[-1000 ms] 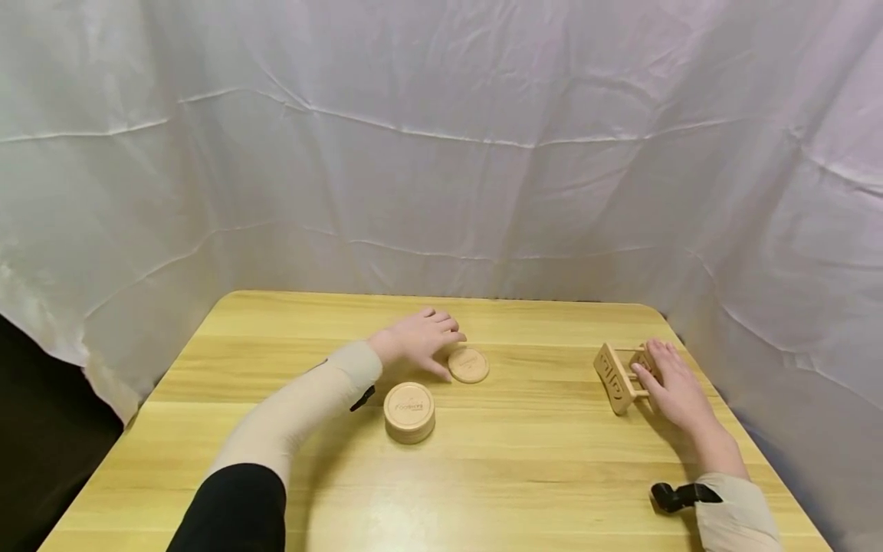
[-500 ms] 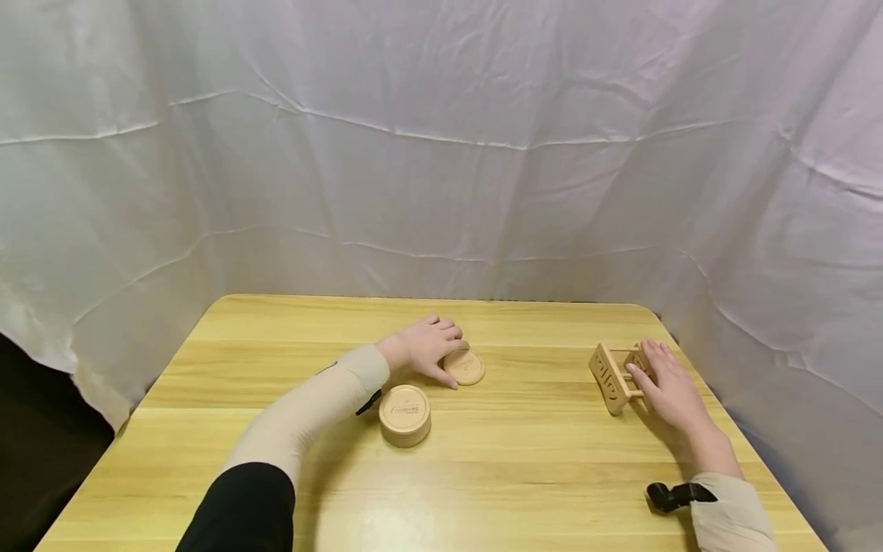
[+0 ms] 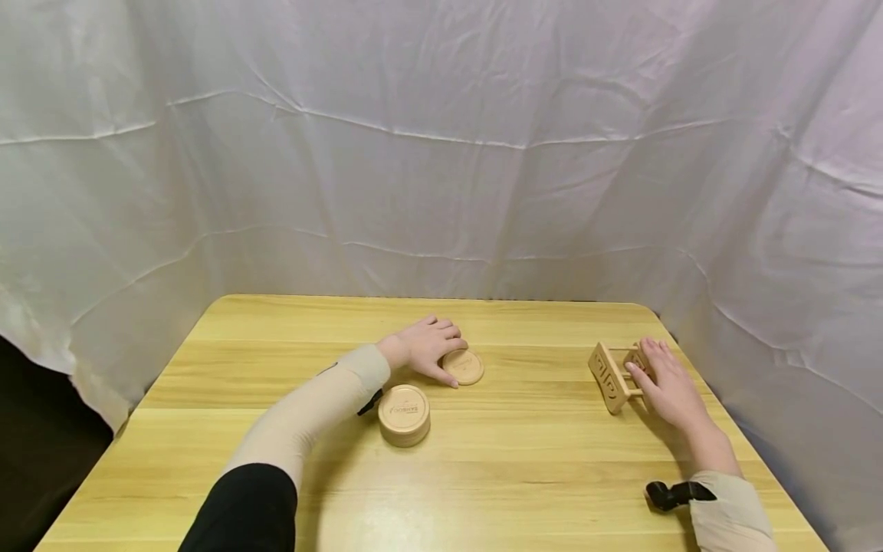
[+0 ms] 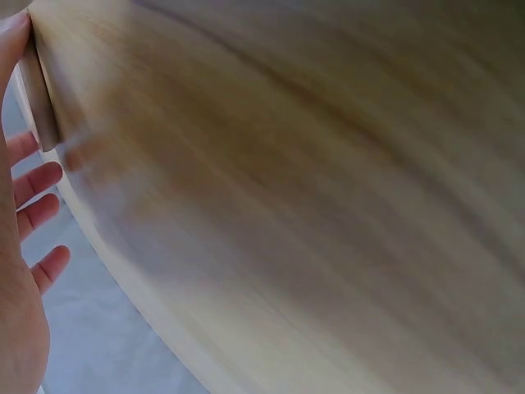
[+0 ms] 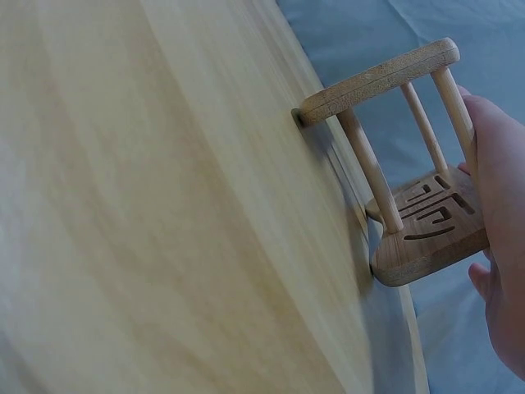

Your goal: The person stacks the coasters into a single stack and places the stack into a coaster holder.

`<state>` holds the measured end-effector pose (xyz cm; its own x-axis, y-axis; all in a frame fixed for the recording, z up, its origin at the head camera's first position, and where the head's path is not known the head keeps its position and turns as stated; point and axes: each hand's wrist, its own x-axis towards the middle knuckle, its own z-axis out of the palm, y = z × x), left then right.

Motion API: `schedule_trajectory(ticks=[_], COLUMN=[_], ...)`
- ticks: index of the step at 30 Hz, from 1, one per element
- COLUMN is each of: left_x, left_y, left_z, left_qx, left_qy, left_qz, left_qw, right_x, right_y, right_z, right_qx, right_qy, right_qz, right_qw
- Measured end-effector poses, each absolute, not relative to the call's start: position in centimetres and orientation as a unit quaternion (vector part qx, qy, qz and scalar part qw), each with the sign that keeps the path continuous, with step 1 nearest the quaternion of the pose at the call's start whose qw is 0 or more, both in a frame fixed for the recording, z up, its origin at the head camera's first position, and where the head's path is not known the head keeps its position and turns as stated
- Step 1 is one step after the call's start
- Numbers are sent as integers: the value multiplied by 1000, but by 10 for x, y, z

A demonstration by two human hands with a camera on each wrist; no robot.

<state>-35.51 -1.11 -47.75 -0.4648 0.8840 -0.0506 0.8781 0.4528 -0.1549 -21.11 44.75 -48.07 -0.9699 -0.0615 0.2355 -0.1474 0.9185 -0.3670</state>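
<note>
A thin round wooden coaster (image 3: 467,368) lies on the table, and my left hand (image 3: 429,349) spans it between thumb and index finger at its edges. In the left wrist view the coaster's edge (image 4: 37,94) shows between those two fingers, while the other fingers are spread. Just nearer, a short stack of matching coasters (image 3: 404,415) stands by the left wrist. At the right, my right hand (image 3: 669,383) grips the far end panel of a wooden coaster holder (image 3: 608,379). Its carved end panels (image 5: 435,215) are joined by round rods.
The wooden table (image 3: 524,483) has a back edge close to a pale hanging curtain (image 3: 441,192). A black camera strap (image 3: 679,497) sits on the right wrist.
My left hand has moved slightly right and nearer, bringing thumb and index finger to the coaster's edges. The right hand keeps its hold on the coaster holder.
</note>
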Motion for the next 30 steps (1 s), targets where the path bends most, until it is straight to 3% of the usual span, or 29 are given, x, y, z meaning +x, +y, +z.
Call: schedule_trajectory(ticks=[30], left_x=[-352], left_y=[-22], left_z=[-477], left_qx=[-511], left_qy=[-858], left_qz=[43], left_qw=[28], right_x=[-218], right_y=[448], right_z=[-480], right_qx=[60], right_qy=[-973], right_qz=[194], right_qw=[111])
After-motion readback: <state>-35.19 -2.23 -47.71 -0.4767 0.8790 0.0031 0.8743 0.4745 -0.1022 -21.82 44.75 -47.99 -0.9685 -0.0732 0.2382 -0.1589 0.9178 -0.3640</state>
